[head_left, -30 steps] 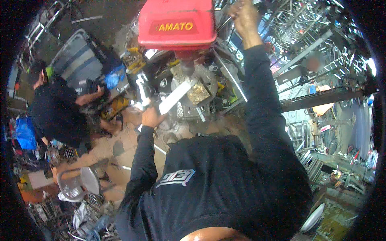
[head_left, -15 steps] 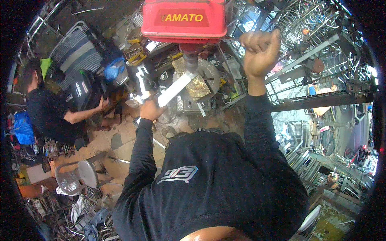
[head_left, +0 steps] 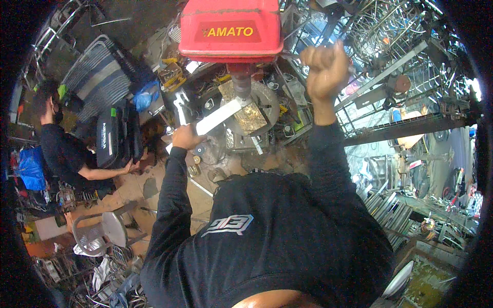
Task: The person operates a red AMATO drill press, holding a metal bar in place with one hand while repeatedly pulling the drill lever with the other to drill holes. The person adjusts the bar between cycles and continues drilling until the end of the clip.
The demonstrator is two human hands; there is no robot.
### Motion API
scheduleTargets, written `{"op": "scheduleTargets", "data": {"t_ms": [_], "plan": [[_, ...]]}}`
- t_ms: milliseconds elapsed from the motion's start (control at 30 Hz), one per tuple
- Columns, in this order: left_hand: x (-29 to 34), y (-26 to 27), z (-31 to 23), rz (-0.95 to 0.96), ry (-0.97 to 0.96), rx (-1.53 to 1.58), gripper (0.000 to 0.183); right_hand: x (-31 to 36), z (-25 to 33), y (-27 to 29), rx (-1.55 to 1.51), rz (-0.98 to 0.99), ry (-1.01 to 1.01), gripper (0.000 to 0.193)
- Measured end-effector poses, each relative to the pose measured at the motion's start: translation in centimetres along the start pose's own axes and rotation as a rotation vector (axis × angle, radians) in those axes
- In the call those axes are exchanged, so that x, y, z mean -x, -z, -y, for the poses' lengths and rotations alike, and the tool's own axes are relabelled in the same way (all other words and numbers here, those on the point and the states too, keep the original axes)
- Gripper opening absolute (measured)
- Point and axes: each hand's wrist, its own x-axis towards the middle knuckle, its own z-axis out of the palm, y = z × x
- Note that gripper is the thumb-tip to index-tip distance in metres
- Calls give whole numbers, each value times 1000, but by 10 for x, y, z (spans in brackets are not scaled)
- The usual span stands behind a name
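Observation:
My left hand (head_left: 186,137) is closed around the near-left end of a flat, pale metal bar (head_left: 218,117). The bar's far end rests on a worn wooden block (head_left: 251,117), under the chuck (head_left: 241,88) of a red drill press (head_left: 231,28). Beneath the block is the press's round metal table (head_left: 273,102). My right hand (head_left: 326,72) is raised beside the press head, its fingers curled around the end of the thin feed lever (head_left: 291,54); motion blurs it a little.
At the left a co-worker (head_left: 64,149) holds a black case (head_left: 109,136). A grey chair (head_left: 110,226) stands lower left, near piled metal parts. Racks of bent metal tubing (head_left: 395,36) fill the right side, with a long beam (head_left: 411,131) below them. Tools clutter the floor around the press.
The view has shifted slightly. My left hand still grips the bar, and my right hand stays at the lever with its fist turned a little. The co-worker's case has swung more upright.

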Motion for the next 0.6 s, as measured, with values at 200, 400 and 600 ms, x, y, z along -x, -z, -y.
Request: {"op": "scheduleTargets", "data": {"t_ms": [200, 400, 600], "plan": [[13, 3, -9, 7, -3, 141, 59, -119, -18, 3, 23, -205, -336, 45], [25, -6, -16, -38, 37, 148, 63, -51, -55, 74, 243, -115, 33, 54], [38, -11, -30, -57, 87, 208, 65, 173, -121, 37, 604, -468, -332, 14]]}}
